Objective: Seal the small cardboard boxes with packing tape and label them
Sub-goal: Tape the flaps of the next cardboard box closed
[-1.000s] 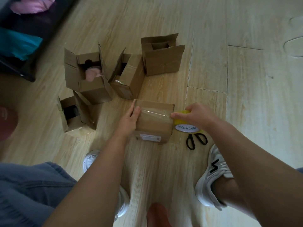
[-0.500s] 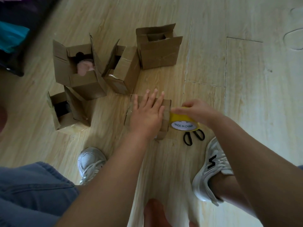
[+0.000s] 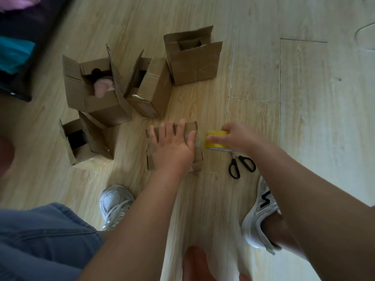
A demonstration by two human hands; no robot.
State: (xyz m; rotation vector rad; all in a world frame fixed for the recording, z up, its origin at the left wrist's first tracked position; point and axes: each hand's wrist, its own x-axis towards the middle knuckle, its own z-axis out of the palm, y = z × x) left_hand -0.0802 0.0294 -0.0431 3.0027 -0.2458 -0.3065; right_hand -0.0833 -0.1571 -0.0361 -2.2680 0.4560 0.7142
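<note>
Taping: our left hand (image 3: 172,148), fingers flat, presses the small brown cardboard box (image 3: 198,159); right hand (image 3: 239,138) grips the yellow tape roll (image 3: 214,142). Next we likely need the black-handled scissors (image 3: 241,165).

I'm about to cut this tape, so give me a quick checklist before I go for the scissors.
1. Is the box held down? The left hand lies flat on it: ok.
2. Is the tape roll gripped? It is in the right hand: ok.
3. Are the scissors close? They are on the floor beside the right hand: ok.
4. Is a hand free for the scissors? Both are busy: not ok.
5. Is the tape smooth under the palm? Hidden: cannot tell.
</note>
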